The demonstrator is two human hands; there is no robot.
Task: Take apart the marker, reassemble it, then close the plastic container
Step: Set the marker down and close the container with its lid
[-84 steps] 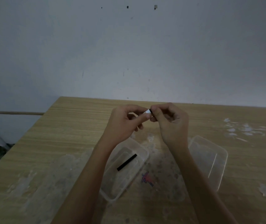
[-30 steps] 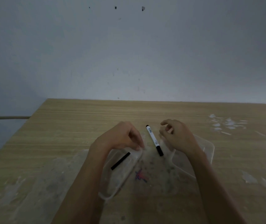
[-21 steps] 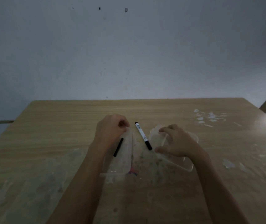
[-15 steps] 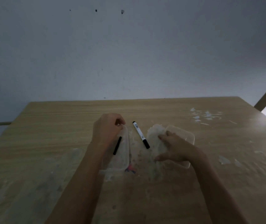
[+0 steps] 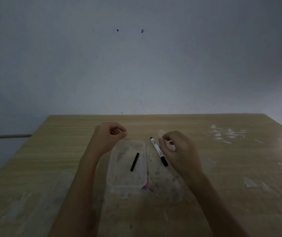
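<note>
On the table (image 5: 222,168), lid (image 5: 123,158) now covers container (image 5: 126,186); left grip (image 5: 108,136) curled empty, right grip (image 5: 179,151) slack.

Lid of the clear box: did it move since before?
Yes. The lid went left, from right of the red-blue scribble onto the plastic container.
</note>
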